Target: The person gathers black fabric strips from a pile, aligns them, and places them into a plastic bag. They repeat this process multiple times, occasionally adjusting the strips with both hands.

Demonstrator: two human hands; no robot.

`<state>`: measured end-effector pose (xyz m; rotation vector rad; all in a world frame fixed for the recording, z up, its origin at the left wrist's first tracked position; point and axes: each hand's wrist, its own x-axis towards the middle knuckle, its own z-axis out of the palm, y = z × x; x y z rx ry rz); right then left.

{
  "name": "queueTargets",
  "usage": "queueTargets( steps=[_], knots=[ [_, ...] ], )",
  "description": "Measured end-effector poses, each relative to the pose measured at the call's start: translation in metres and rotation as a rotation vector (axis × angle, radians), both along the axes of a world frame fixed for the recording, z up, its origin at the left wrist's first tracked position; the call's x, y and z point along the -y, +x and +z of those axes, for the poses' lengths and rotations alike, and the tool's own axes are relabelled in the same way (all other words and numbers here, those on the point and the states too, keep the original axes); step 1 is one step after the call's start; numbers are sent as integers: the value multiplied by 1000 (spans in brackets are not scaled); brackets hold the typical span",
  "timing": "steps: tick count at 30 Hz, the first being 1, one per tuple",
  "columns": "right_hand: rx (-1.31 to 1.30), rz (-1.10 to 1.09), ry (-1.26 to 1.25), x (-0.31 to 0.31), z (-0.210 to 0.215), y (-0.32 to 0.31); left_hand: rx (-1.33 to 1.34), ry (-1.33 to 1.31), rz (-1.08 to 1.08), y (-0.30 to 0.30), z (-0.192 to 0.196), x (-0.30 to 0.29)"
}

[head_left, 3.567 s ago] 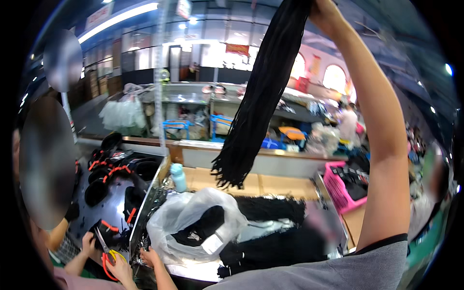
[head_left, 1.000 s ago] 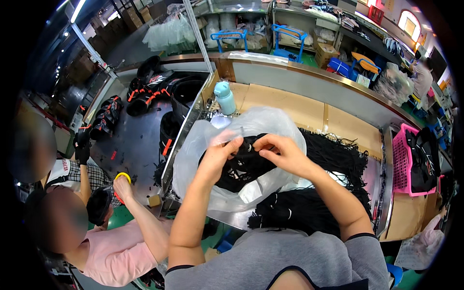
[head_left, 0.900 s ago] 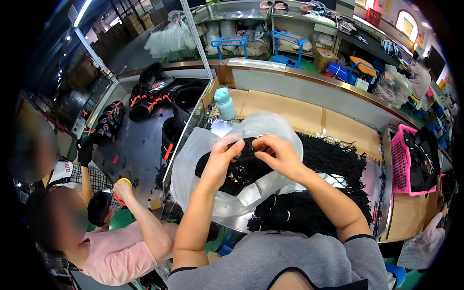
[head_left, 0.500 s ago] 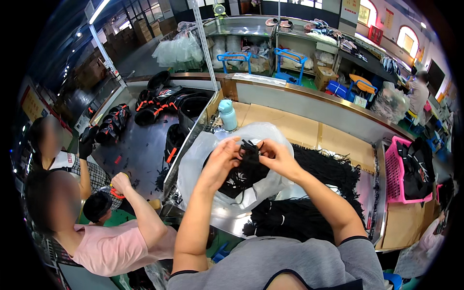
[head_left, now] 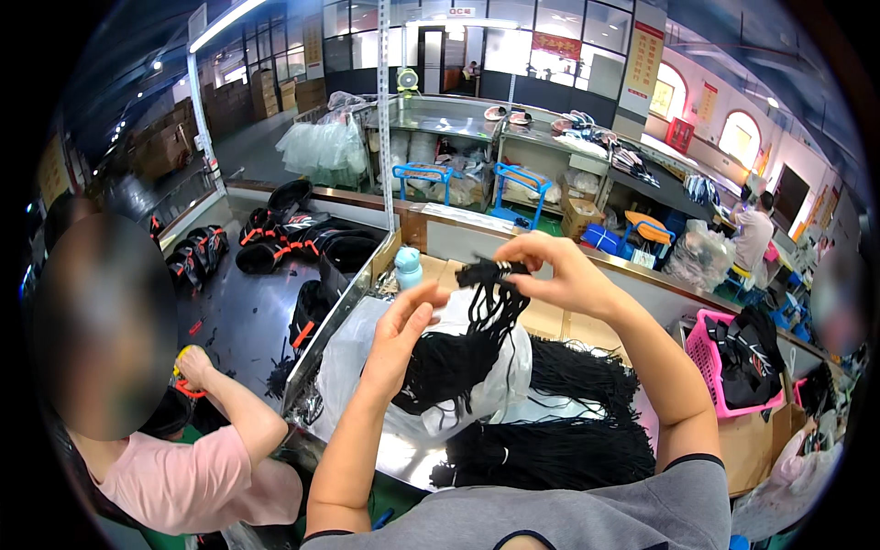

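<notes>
Raised above the bag, my right hand (head_left: pixel 561 275) pinches one end of a bundle of black cords (head_left: pixel 495 298), whose loose strands hang down. To its left, my left hand (head_left: pixel 403 330) is apart from the bundle, fingers spread and holding nothing. Below both hands lies a clear plastic bag (head_left: pixel 341 357) with its mouth spread wide. Inside it is a heap of black cords (head_left: pixel 435 371). On the metal tabletop beside the bag rest more tied cord bundles (head_left: pixel 555 454), nearest my body, and another pile of cords (head_left: pixel 587 380) farther back.
A light blue bottle (head_left: pixel 408 268) stands behind the bag. At the right is a pink basket (head_left: pixel 710 367) of black pieces. Left of the metal divider, black and orange items (head_left: pixel 312 238) lie on another table. There a person in pink (head_left: pixel 188 472) holds orange-handled scissors (head_left: pixel 188 385).
My right hand has lifted the cord bundle up and to the right. My left hand has let go of it and moved away. The head view has tilted upward.
</notes>
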<state>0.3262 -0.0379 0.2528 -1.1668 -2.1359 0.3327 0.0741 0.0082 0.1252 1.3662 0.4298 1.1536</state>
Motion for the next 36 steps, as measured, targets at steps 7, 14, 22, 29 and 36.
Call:
queueTargets(
  steps=[7,14,22,29,36],
  knots=[
    [151,148,-159,5,-21,-30,-339,637,304,4,31,29],
    [-233,237,-546,6,-37,-22,-104,-101,-105,-14,-14,19],
    [-1086,284,-653,-5,-47,-26,-39,-9,219,-2,-31,14],
    [-1188,218,-669,-9,-50,-30,-195,517,508,13,30,34],
    [-1039,203,-656,4,-50,-41,-134,483,552,27,69,14]
  ],
)
